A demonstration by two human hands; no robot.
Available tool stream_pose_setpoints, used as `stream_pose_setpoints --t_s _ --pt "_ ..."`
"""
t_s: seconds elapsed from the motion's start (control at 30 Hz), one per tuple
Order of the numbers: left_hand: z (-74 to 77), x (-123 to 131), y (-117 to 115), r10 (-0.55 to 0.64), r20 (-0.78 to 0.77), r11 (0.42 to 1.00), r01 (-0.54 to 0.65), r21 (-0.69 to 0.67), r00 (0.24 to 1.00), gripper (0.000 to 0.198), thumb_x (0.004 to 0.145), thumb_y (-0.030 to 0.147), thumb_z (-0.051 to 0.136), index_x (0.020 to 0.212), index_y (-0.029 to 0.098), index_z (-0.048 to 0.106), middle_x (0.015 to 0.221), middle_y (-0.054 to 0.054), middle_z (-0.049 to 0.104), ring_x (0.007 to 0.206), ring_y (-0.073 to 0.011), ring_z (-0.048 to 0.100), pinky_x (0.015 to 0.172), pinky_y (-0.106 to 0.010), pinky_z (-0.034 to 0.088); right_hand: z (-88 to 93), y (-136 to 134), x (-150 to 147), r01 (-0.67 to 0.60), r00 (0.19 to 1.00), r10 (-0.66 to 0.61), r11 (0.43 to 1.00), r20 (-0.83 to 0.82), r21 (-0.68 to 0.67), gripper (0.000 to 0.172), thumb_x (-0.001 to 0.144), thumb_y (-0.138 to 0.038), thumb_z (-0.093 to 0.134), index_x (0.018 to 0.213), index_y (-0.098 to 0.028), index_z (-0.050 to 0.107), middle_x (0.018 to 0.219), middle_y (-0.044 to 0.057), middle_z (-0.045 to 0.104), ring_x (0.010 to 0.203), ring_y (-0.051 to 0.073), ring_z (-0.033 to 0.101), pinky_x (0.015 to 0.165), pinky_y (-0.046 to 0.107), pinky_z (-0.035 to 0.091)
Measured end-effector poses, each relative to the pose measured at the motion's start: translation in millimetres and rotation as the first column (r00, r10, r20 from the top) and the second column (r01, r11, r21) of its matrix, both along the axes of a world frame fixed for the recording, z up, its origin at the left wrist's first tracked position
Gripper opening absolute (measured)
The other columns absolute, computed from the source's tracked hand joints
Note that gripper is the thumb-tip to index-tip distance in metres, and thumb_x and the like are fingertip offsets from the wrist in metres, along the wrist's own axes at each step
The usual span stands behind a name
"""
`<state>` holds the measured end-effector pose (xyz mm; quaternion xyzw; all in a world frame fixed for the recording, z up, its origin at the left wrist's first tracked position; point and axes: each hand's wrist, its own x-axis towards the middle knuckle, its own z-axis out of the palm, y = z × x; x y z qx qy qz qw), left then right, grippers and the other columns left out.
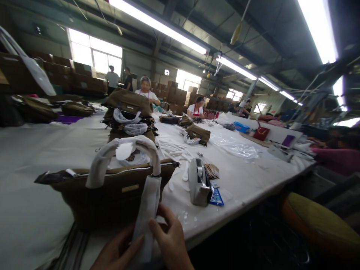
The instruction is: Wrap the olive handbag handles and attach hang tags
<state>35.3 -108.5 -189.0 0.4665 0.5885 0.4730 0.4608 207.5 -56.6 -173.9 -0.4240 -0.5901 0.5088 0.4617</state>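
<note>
An olive-brown handbag (pixel 112 195) stands upright on the white-covered table in front of me. Its arched handle (pixel 97 167) is wrapped in white paper or foam. At the bag's right front, a flat white wrapping strip (pixel 147 202) hangs down from the handle's end. My left hand (pixel 120 247) pinches this strip near its lower part, thumb on the front. On the strip's right edge my right hand (pixel 170 236) closes with thumb and bent fingers. A tape dispenser (pixel 198 183) stands to the right of the bag.
Stacked olive bags (pixel 129 116) with wrapped handles stand behind. Loose white strips (pixel 176 150), brown tags (pixel 211 171) and a blue packet (pixel 216 197) lie on the table (pixel 253 180). A yellow-topped stool (pixel 320 221) stands at the right. Two people in white shirts work across the table.
</note>
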Motion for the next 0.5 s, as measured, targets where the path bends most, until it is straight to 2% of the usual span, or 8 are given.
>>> stream_pose_setpoints --t_s 0.07,0.13,0.2,0.27,0.3,0.37,0.43,0.5 --pt "1.1 1 4 0.036 -0.059 0.999 -0.036 0.002 0.998 0.057 0.078 0.067 0.069 0.111 0.021 0.079 0.121 -0.008 0.079 0.122 -0.0372 0.069 0.105 -0.043 0.057 -0.4 -5 -1 0.009 0.996 -0.004 0.999 0.087 -0.053 0.026 0.089 -0.034 0.071 0.108 -0.017 0.076 0.099 0.008 0.076 0.091 0.025 0.073 0.075 0.031 0.058" --pt "7.2 2 11 0.084 -0.102 0.996 -0.083 0.018 0.991 0.055 0.081 0.066 0.065 0.113 0.023 0.076 0.124 -0.007 0.078 0.122 -0.0363 0.069 0.102 -0.042 0.059 5.6 -9 -3 0.060 0.981 -0.068 0.997 0.181 0.052 0.015 0.086 -0.027 0.071 0.095 -0.016 0.077 0.088 0.005 0.073 0.082 0.022 0.070 0.069 0.028 0.054" --pt "17.0 2 20 0.052 -0.163 0.998 -0.054 -0.008 0.985 0.054 0.079 0.064 0.065 0.112 0.023 0.075 0.122 -0.008 0.078 0.120 -0.0372 0.070 0.102 -0.044 0.058 13.6 -10 0 -0.007 0.980 -0.019 0.992 0.197 0.128 0.013 0.083 -0.021 0.074 0.096 -0.017 0.078 0.089 0.004 0.072 0.082 0.020 0.070 0.068 0.025 0.054" --pt "26.3 -1 28 -0.008 -0.227 0.998 -0.006 -0.061 0.974 0.055 0.078 0.064 0.065 0.112 0.021 0.075 0.121 -0.009 0.079 0.120 -0.0377 0.070 0.107 -0.048 0.054 17.9 -7 9 -0.109 0.978 0.079 0.983 0.195 0.150 0.019 0.084 -0.019 0.075 0.103 -0.020 0.079 0.095 0.003 0.075 0.085 0.018 0.071 0.071 0.022 0.055" --pt "29.4 -3 32 -0.032 -0.248 0.997 0.012 -0.081 0.968 0.058 0.078 0.064 0.064 0.114 0.020 0.075 0.123 -0.010 0.078 0.122 -0.0373 0.069 0.111 -0.049 0.051 17.4 -4 17 -0.119 0.972 0.079 0.977 0.220 0.175 0.020 0.086 -0.019 0.074 0.105 -0.021 0.079 0.099 0.003 0.076 0.087 0.018 0.072 0.074 0.022 0.055" --pt "31.0 -10 36 -0.050 -0.281 0.993 0.018 -0.117 0.958 0.068 0.078 0.068 0.060 0.120 0.017 0.074 0.128 -0.010 0.075 0.126 -0.0369 0.066 0.117 -0.050 0.045 11.0 6 40 -0.035 0.945 -0.061 0.958 0.322 0.284 0.021 0.091 -0.018 0.069 0.109 -0.023 0.078 0.103 0.004 0.077 0.090 0.018 0.073 0.079 0.024 0.056" --pt "26.4 -18 38 -0.051 -0.327 0.988 -0.001 -0.156 0.944 0.076 0.075 0.073 0.057 0.122 0.016 0.075 0.129 -0.010 0.075 0.127 -0.0386 0.065 0.118 -0.052 0.042 0.4 19 69 0.101 0.868 -0.291 0.897 0.402 0.431 0.022 0.093 -0.017 0.063 0.109 -0.023 0.077 0.103 0.004 0.077 0.090 0.019 0.073 0.083 0.027 0.056" --pt "18.3 -24 38 -0.035 -0.376 0.989 -0.023 -0.147 0.926 0.073 0.076 0.074 0.057 0.118 0.018 0.077 0.125 -0.007 0.077 0.124 -0.0399 0.067 0.118 -0.054 0.042 -9.4 31 100 0.219 0.785 -0.465 0.826 0.409 0.519 0.022 0.095 -0.019 0.059 0.108 -0.023 0.075 0.104 0.006 0.076 0.093 0.021 0.072 0.087 0.031 0.057"
